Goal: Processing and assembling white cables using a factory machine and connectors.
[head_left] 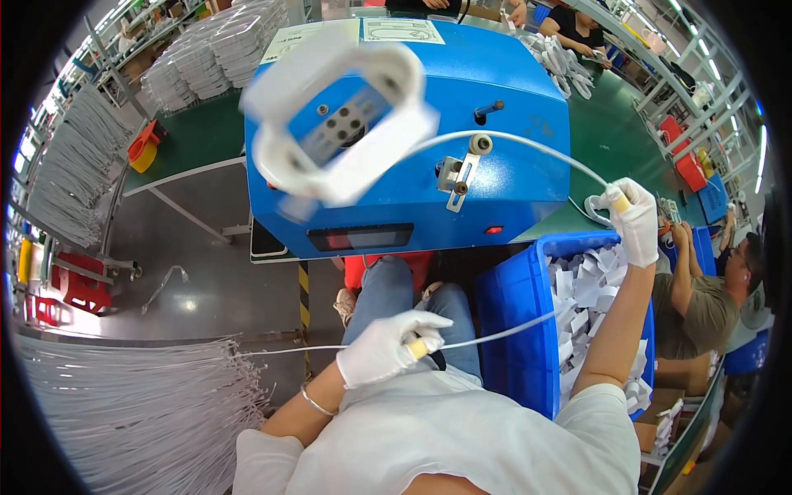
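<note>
A blue bench machine stands in front of me. On its face a white winding head is smeared by motion. A white cable arcs from it over a small roller to my right hand, closed on it at the machine's right. My left hand, low over my lap, is closed around a white cable that stretches from a hanging bundle on the left toward the blue bin. Both hands wear white gloves with yellowish finger covers. Whether both hands hold one cable cannot be seen.
A blue bin full of white paper scraps sits right of my legs. Stacked clear trays and a red-yellow holder are at the back left. A co-worker sits at the right; more cables hang far left.
</note>
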A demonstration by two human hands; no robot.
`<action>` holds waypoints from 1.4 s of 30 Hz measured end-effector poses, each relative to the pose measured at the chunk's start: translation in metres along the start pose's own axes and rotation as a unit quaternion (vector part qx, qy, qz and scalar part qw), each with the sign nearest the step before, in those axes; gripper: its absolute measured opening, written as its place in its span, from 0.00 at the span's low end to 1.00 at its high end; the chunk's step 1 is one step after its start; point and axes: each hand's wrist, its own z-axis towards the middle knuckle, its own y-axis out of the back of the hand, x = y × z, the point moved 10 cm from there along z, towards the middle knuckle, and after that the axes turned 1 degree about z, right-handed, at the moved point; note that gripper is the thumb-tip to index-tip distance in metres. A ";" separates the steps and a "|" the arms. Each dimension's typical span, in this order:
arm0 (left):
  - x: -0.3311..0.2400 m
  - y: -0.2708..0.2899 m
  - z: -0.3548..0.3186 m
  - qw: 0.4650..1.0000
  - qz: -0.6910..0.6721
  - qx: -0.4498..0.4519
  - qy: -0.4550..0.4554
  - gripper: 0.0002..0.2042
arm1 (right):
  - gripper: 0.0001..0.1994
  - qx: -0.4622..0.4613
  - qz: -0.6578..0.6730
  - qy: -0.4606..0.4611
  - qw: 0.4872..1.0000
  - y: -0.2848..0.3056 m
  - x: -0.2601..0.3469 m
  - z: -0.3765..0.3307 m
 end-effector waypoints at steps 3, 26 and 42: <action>0.013 -0.008 0.006 1.000 0.013 0.010 0.019 0.17 | 0.13 0.005 0.045 -0.032 0.998 0.001 -0.005 -0.011; 0.046 -0.027 0.010 0.973 0.208 0.087 0.047 0.17 | 0.17 0.189 0.323 -0.106 0.922 -0.108 0.037 -0.054; -0.114 0.077 -0.077 0.829 0.559 0.029 -0.021 0.22 | 0.06 0.004 -0.128 0.235 0.963 -0.108 0.146 -0.013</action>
